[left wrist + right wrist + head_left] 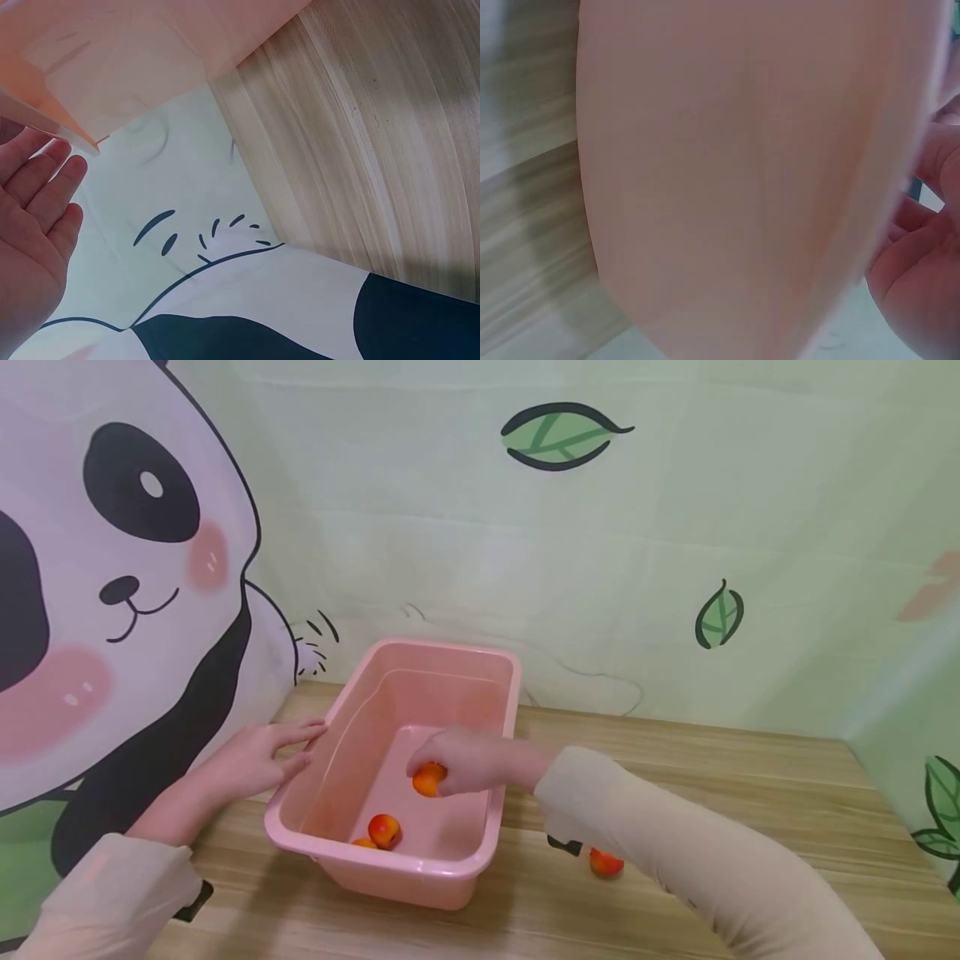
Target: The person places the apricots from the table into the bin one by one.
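Observation:
A pink plastic basin (405,870) stands on the wooden table. Over its inside, my right hand (468,762) grips a small round orange-red fruit (428,780), whose exact kind I cannot tell. Two similar fruits lie on the basin's floor near the front wall: a red-and-yellow one (385,832) and an orange one (364,842), partly hidden by the rim. My left hand (251,758) touches the basin's left rim with extended fingers, also seen against the rim in the left wrist view. In the right wrist view, the basin's wall hides the held fruit.
Another red fruit (606,862) lies on the table (720,793) right of the basin, partly behind my right sleeve (675,843). Behind the table hangs a pale green cloth (420,468) printed with a panda and leaves.

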`<state>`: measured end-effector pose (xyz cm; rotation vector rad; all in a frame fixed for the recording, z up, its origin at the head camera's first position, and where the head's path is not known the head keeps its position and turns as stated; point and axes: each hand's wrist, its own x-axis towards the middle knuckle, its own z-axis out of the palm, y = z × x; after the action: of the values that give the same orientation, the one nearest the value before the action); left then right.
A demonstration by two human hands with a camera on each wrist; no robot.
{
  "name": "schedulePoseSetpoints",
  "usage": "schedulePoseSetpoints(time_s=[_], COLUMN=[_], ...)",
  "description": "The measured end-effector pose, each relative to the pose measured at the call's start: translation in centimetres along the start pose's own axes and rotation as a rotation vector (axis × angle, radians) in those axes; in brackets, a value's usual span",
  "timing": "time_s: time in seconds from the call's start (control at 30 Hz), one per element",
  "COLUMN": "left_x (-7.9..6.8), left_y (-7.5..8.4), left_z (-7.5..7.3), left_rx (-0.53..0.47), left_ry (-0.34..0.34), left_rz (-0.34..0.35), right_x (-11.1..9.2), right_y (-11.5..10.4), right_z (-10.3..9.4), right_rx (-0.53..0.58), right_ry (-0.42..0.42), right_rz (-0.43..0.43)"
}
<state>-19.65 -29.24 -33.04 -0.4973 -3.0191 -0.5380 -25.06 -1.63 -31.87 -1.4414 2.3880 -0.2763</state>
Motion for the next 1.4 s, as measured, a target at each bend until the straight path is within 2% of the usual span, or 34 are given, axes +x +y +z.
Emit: schedulePoseSetpoints(time_s=[0.6,0.73,0.9,1.23,1.33,1.4], left_x=[0.0,0.0,0.0,-0.1,-0.1,-0.1], left_y=[0.1,0.2,0.2,0.1,0.1,0.1], left_z=[-0.2,-0.1,-0.1,-0.1,-0.1,-0.1], left_rx=[-0.006,-0.009,-0.014,-0.01,-0.005,-0.002], left_ry=[0.006,0.006,0.006,0.011,0.014,0.017], left_rz=[0.006,0.006,0.002,0.003,0.004,0.008], right_x=[2.1,2.4,2.9,3.4,3.3,3.0], right_y=[0.6,0.6,0.6,0.7,0.6,0.5], right_z=[2.0,2.4,3.0,3.5,3.4,3.3], right_rx=[0.118,0.165,0.152,0.07,0.095,0.158], right_ry=[-0.06,-0.104,-0.154,-0.207,-0.212,-0.207], right_rz=[0.117,0.184,0.26,0.248,0.264,0.302])
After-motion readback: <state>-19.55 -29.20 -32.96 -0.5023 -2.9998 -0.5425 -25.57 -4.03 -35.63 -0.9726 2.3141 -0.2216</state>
